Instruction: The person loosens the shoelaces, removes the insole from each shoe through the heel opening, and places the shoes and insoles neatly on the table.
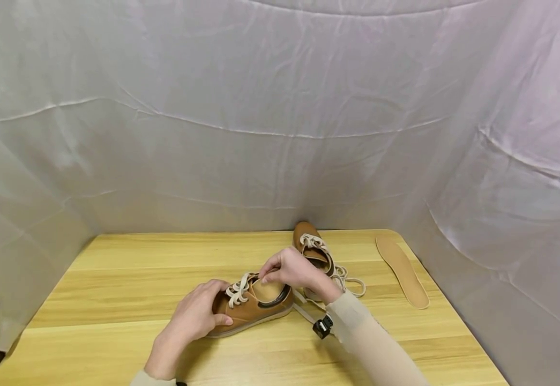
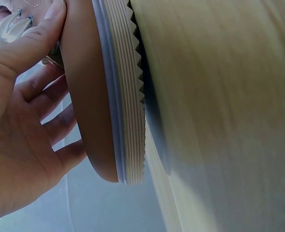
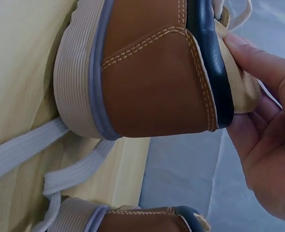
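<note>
A brown lace-up shoe (image 1: 246, 309) stands on the table, its toe pointing left. My left hand (image 1: 195, 311) grips it round the toe, thumb on the near side and fingers on the far side. In the left wrist view, the ridged sole (image 2: 125, 106) shows beside the wood. Over the shoe's opening, my right hand (image 1: 291, 268) pinches a tan insole (image 1: 267, 291) between thumb and fingers. The right wrist view has this insole's edge (image 3: 241, 89) standing above the dark padded collar (image 3: 215, 63); its front part is hidden inside the shoe.
Behind my right hand, a second brown shoe (image 1: 304, 230) stands with loose cream laces (image 1: 354, 287) beside it. Another tan insole (image 1: 402, 271) lies flat at the table's right side. A small black device (image 1: 322, 326) sits by my right wrist. Grey cloth (image 1: 241, 171) encloses the table's back and sides.
</note>
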Demonstrator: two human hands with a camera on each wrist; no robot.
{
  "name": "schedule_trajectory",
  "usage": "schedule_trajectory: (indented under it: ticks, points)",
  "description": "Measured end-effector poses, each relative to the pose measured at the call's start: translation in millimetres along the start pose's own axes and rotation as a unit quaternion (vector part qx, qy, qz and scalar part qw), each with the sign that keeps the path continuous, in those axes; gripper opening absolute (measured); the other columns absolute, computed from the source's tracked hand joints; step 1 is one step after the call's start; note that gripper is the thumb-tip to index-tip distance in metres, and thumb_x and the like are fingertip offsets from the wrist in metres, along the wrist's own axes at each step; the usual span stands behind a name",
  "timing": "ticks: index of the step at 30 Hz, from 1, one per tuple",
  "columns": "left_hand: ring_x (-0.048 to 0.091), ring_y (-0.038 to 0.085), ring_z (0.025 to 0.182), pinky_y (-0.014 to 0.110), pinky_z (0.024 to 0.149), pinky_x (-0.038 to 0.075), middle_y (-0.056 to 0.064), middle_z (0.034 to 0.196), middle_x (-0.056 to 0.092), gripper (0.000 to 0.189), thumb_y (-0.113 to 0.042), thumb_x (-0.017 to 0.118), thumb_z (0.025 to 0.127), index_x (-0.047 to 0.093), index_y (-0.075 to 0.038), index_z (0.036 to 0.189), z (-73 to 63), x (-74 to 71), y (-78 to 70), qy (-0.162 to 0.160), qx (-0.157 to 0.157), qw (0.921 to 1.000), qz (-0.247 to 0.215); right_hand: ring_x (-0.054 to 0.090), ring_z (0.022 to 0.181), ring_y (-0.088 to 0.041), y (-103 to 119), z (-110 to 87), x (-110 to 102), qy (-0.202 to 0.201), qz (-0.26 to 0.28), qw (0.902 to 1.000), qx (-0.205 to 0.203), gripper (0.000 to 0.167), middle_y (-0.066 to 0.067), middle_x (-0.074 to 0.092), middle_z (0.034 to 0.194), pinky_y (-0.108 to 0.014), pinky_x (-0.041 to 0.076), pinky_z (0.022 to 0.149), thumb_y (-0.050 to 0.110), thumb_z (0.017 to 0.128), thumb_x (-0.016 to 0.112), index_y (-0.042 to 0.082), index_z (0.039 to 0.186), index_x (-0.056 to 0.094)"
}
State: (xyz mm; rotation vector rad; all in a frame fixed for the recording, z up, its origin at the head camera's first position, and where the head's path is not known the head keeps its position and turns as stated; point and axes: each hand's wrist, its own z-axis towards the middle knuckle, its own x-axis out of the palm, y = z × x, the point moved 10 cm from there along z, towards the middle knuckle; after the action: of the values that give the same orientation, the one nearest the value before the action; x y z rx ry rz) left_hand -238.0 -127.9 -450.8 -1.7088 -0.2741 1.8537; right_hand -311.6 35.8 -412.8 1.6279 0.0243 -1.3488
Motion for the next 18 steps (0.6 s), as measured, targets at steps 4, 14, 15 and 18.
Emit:
schedule_trajectory:
  ticks: [4, 14, 15, 18]
  points:
    - [0.061, 0.033, 0.127, 0.057, 0.109, 0.048, 0.003, 0.131, 0.069, 0.063, -0.026, 0.096, 0.070, 0.068, -0.016, 0.125, 0.0, 0.6, 0.0, 0.002, -0.002, 1.0000, 0.000, 0.072, 0.088, -0.003, -1.3, -0.6, -2.0, -0.007, 0.009, 0.9999, 0.012, 0.004, 0.007, 0.080, 0.094, -0.023, 0.058, 0.080, 0.015, 0.090, 0.083, 0.017, 0.092, 0.084]
    - [0.060, 0.032, 0.129, 0.058, 0.109, 0.048, 0.002, 0.132, 0.068, 0.061, -0.026, 0.096, 0.071, 0.069, -0.016, 0.125, 0.3, -0.1, 2.3, 0.006, -0.002, 1.0000, -0.005, 0.072, 0.091, -0.006, -8.6, -5.3, -5.7, -0.001, 0.024, 0.9994, 0.025, 0.009, 0.008, 0.080, 0.097, -0.025, 0.060, 0.081, 0.020, 0.087, 0.085, 0.020, 0.096, 0.084]
    - [0.060, 0.032, 0.129, 0.058, 0.109, 0.048, 0.002, 0.132, 0.068, 0.061, -0.026, 0.096, 0.071, 0.069, -0.016, 0.125, 0.3, -0.4, 2.5, 0.006, -0.002, 1.0000, -0.005, 0.071, 0.092, -0.006, -8.9, -5.4, -6.0, 0.000, 0.022, 0.9995, 0.025, 0.010, 0.007, 0.080, 0.098, -0.025, 0.059, 0.082, 0.020, 0.087, 0.086, 0.020, 0.097, 0.084]
    - [0.060, 0.032, 0.129, 0.058, 0.109, 0.048, 0.002, 0.132, 0.068, 0.061, -0.026, 0.096, 0.071, 0.068, -0.016, 0.125, 0.1, -1.2, 2.9, 0.006, -0.001, 1.0000, -0.004, 0.071, 0.094, -0.005, -9.6, -5.7, -6.7, 0.003, 0.015, 0.9996, 0.023, 0.014, 0.006, 0.080, 0.101, -0.025, 0.058, 0.084, 0.020, 0.086, 0.086, 0.019, 0.100, 0.084]
